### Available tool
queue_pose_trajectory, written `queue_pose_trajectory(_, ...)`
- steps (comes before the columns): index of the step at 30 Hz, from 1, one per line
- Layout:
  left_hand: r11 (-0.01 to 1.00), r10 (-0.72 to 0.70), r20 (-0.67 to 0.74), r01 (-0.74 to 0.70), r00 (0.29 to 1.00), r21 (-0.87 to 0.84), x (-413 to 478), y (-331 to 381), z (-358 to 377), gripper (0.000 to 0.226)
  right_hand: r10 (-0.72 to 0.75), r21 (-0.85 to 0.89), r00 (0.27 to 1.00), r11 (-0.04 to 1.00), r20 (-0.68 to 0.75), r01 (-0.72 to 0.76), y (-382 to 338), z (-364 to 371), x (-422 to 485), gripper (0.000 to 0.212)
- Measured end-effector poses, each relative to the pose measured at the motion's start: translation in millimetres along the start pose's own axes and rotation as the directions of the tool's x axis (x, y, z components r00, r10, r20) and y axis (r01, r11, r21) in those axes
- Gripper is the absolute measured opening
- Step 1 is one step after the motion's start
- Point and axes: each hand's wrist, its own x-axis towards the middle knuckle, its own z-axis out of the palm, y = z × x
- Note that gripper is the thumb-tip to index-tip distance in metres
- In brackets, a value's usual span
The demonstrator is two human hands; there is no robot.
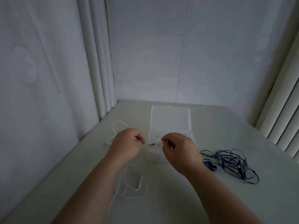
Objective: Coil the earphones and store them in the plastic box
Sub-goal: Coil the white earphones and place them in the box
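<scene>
Left hand [127, 143]: grip closed, thumb and curled fingers pinching the thin white earphone cable [116, 126] at the fingertips. Right hand [178, 149]: grip also closed, fingertips curled onto the same cable. The contact point is small and blurred, so the exact finger placement cannot be read. A short stretch of the cable runs between the two grips, directly over the open mouth of the small clear rectangular plastic box [155, 156]. A small white loop shows inside the box just beyond the right fingertips, beside something dark that cannot be identified. Taking the box as dial centre, its hinged lid lies flat and open at 12 o'clock. At 9 to 10 o'clock the rest of the white earphone cable trails behind the left hand and lies in loose loops on the pale surface [210, 199], uncoiled. At 7 o'clock, under the left forearm, a pale pink earphone set with an inline remote [137, 183] lies in slack curves, apart from the box. At 4 o'clock, beyond the right wrist, a dark blue earphone set [231, 162] sits in a tangled heap, with one blue earbud at its near-left edge, close to the wrist. Both forearms are bare and enter from 6 o'clock.
</scene>
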Motion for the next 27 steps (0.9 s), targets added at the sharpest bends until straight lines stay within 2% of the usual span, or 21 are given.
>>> queue_pose_trajectory(4,0.997,-0.025,0.128,0.014,0.992,0.082,-14.5,-16.0,-4.4,0.029,-0.070,-0.009,0.997,0.997,0.030,0.070,1.7,-1.7,-5.5,0.011)
queue_pose_trajectory(7,0.967,-0.029,0.219,-0.028,0.975,0.253,-18.5,-22.4,-7.3,0.026,-0.096,0.017,0.995,0.995,0.004,0.096,-0.7,-8.1,-7.8,0.012)
queue_pose_trajectory(10,0.837,-0.012,0.306,-0.158,0.952,0.524,-21.4,-26.0,-9.3,0.026,-0.063,0.050,0.998,0.997,-0.001,0.063,-2.8,-9.5,-9.2,0.011)
queue_pose_trajectory(11,0.810,-0.009,0.319,-0.180,0.948,0.558,-22.6,-26.2,-9.4,0.022,-0.040,0.062,0.999,0.997,0.012,0.039,-2.5,-9.3,-9.3,0.011)
queue_pose_trajectory(13,0.821,0.000,0.332,-0.189,0.943,0.538,-22.2,-26.0,-9.9,0.015,0.004,0.098,0.999,0.995,0.033,-0.008,-0.8,-10.1,-9.0,0.012)
queue_pose_trajectory(16,0.942,0.049,0.319,-0.150,0.947,0.301,-17.6,-19.5,-10.4,0.002,0.093,0.198,0.994,0.975,0.056,-0.102,1.4,-17.7,-6.5,0.013)
queue_pose_trajectory(19,0.994,0.105,0.223,-0.098,0.969,-0.039,-13.3,0.0,-9.4,0.015,0.205,0.336,0.972,0.913,0.118,-0.233,0.1,-31.4,-1.0,0.017)
queue_pose_trajectory(21,0.957,0.090,0.198,-0.030,0.976,-0.290,-10.1,16.1,-8.6,0.015,0.252,0.471,0.952,0.827,0.175,-0.306,1.4,-39.9,2.5,0.022)
queue_pose_trajectory(24,0.851,0.067,0.171,0.033,0.983,-0.524,-0.8,37.5,-3.5,0.014,0.246,0.631,0.925,0.678,0.290,-0.378,7.6,-50.7,5.1,0.031)
queue_pose_trajectory(27,0.733,0.017,0.109,0.062,0.994,-0.678,7.2,50.0,3.2,0.012,0.188,0.641,0.906,0.653,0.378,-0.403,10.2,-55.0,5.6,0.033)
